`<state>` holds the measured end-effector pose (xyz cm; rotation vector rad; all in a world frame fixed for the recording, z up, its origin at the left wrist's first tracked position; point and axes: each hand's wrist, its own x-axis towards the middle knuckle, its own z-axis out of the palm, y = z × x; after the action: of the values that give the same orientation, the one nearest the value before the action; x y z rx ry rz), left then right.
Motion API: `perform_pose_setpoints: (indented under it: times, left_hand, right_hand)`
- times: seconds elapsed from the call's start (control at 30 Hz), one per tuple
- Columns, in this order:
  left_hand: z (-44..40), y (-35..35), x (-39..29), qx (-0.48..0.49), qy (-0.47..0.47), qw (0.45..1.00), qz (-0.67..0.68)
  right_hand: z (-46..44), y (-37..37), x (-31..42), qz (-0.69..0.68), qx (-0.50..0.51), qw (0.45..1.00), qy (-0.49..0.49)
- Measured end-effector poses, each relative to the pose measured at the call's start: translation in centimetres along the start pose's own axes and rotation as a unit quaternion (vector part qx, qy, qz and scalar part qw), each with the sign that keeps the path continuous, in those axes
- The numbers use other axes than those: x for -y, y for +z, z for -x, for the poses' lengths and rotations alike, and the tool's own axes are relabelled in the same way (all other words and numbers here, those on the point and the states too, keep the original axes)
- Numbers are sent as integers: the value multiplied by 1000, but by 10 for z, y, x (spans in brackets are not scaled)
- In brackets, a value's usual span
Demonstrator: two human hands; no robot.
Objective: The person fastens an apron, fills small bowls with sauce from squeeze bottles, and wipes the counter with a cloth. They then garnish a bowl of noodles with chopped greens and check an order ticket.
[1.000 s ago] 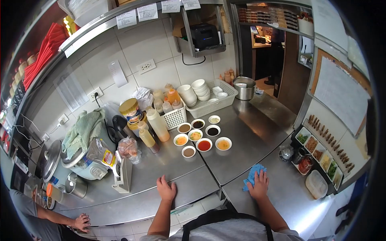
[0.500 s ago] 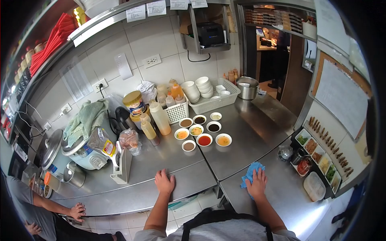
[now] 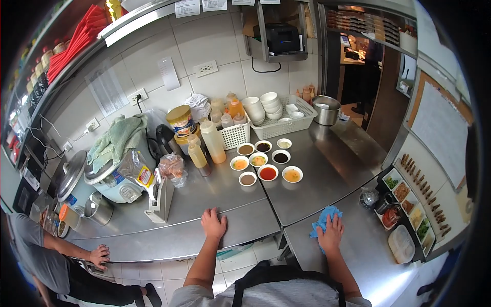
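My left hand rests palm down on the front edge of the steel counter, fingers a little apart and holding nothing. On the right-hand part of the counter, my right hand presses down over a bunched blue cloth; part of the cloth is hidden under the palm. Beyond both hands stands a group of small white bowls with sauces, among them a red sauce, an orange sauce with bits in it, a dark sauce and a brown one. Neither hand touches them.
Squeeze bottles, a white basket and a tray with stacked bowls line the wall. A rice cooker stands left, near another person's hand. Topping containers and a steel pot are at right.
The view has turned slightly left, so the counter items appear farther right. Both hands stay in place, the right one still on the cloth. The other person's lower hand has left view.
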<state>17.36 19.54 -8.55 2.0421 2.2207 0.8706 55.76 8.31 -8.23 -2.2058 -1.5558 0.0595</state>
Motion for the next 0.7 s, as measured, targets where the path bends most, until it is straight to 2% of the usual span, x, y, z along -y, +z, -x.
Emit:
perform_pose_setpoints:
  times: [0.1, 0.17, 0.23, 0.7]
  left_hand:
    - [0, 0, -1, 3, -7, 1000, 2]
    - [2, -1, 0, 5, -29, 1000, -1]
    - [1, 1, 2, -4, -8, 1000, 6]
    - [1, -4, 0, -15, -16, 1000, 15]
  right_hand:
    - [1, 0, 0, 7, 3, 1000, -14]
    - [0, 5, -3, 3, -28, 999, -14]
    - [-1, 6, -4, 5, -19, 1000, -25]
    - [-1, 13, -9, 23, -32, 998, -47]
